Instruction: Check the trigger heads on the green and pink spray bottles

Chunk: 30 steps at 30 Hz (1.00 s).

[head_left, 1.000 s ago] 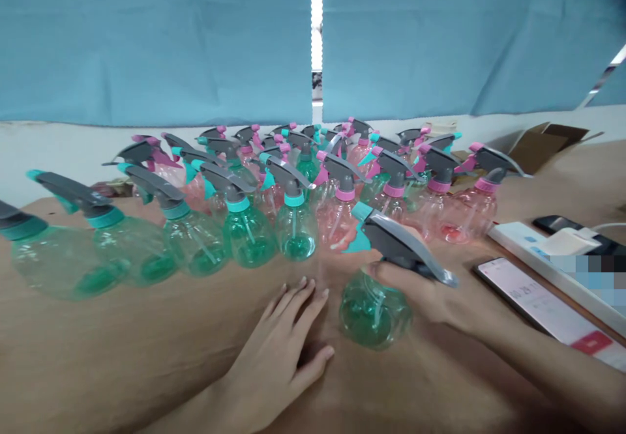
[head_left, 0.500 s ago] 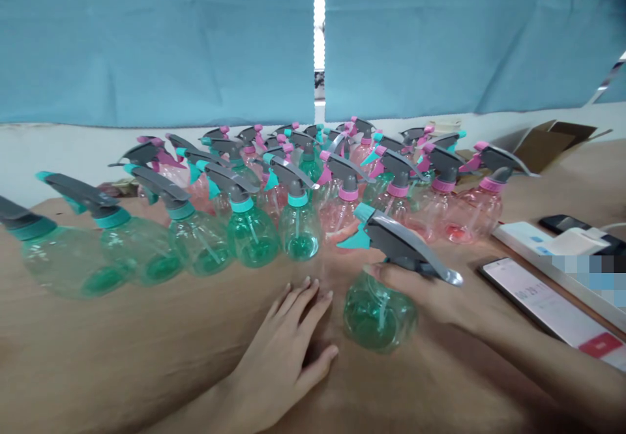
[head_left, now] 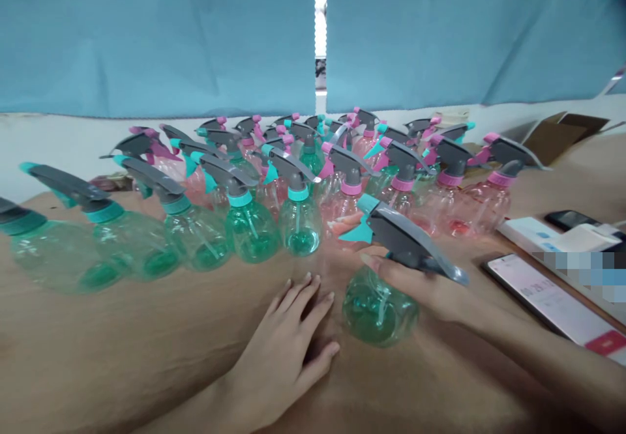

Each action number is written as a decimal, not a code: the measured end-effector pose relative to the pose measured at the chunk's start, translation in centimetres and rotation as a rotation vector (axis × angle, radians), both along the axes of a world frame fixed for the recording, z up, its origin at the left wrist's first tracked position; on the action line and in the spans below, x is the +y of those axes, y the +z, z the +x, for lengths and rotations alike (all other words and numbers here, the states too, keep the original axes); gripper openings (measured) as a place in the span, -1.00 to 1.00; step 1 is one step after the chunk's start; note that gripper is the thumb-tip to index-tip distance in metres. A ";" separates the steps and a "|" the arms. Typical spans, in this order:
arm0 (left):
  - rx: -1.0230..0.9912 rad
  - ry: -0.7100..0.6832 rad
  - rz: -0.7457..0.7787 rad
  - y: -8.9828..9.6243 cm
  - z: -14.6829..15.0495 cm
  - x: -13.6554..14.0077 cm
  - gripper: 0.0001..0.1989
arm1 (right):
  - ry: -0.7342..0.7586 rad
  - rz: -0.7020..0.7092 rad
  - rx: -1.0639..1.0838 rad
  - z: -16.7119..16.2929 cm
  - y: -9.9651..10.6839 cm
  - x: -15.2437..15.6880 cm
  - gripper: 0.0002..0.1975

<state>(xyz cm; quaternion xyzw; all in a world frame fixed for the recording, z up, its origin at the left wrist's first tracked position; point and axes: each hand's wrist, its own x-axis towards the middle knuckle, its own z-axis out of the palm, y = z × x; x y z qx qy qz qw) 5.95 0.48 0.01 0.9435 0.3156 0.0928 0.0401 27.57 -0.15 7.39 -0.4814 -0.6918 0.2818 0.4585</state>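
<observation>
My right hand (head_left: pixel 420 284) is wrapped round the neck of a green spray bottle (head_left: pixel 376 313) with a grey and turquoise trigger head. The bottle stands at the front, its nozzle pointing left and away from me; my fingers behind the neck are partly hidden. Flat on the brown tabletop (head_left: pixel 147 356), my left hand (head_left: pixel 288 343) lies with fingers stretched out, holding nothing, just left of that bottle. Beyond it stands another green spray bottle (head_left: pixel 300 225), in a front row with several more green ones reaching to the left edge.
Pink spray bottles (head_left: pixel 484 202) stand at the back right, among several rows of mixed colours. To the right lie a lit phone (head_left: pixel 548 297), a white power strip (head_left: pixel 528 235) and a dark device (head_left: pixel 567 220). An open cardboard box (head_left: pixel 552 137) sits behind, before a blue curtain (head_left: pixel 195 36).
The view has shifted slightly, so the bottles at the back sit a little higher in it. Both hands stay put, the right still round the spray bottle's neck.
</observation>
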 end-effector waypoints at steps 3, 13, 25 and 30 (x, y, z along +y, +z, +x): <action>0.010 -0.004 0.003 0.1 0.0 0.0 -0.49 | 0.072 -0.065 0.102 0.0 0.0 0.1 -0.62; 0.023 -0.029 0.050 0.0 -0.2 0.1 -0.50 | 0.038 -0.065 0.033 0.3 -1.1 0.4 -0.77; -0.010 -0.019 0.035 0.0 0.0 0.1 -0.51 | 0.056 0.077 -0.094 0.5 -1.7 0.6 -0.85; 0.004 -0.018 0.014 0.0 0.0 -0.1 -0.50 | 0.015 0.123 -0.124 0.2 -1.3 0.7 -0.84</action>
